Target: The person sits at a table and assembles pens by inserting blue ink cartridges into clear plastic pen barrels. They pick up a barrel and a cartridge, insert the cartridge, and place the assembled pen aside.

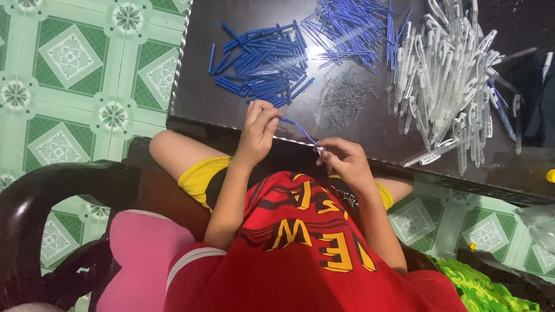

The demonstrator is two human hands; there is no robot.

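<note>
Seen from the head camera, the left hand [258, 128] pinches one end of a thin blue pen refill [300, 132] at the dark table's [370, 136] near edge, while the right hand [345, 159] grips its other end; blue pen parts [263, 60] and white pen barrels [448, 78] lie heaped toward the far edge.

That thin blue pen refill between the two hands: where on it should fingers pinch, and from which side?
The blue refill slants between the left hand and right hand above the dark table's edge. Probably best is a fingertip pinch on the bare mid-shaft, from above and across its length: it is thin and straight, and both ends are already taken up by the hands.
</note>
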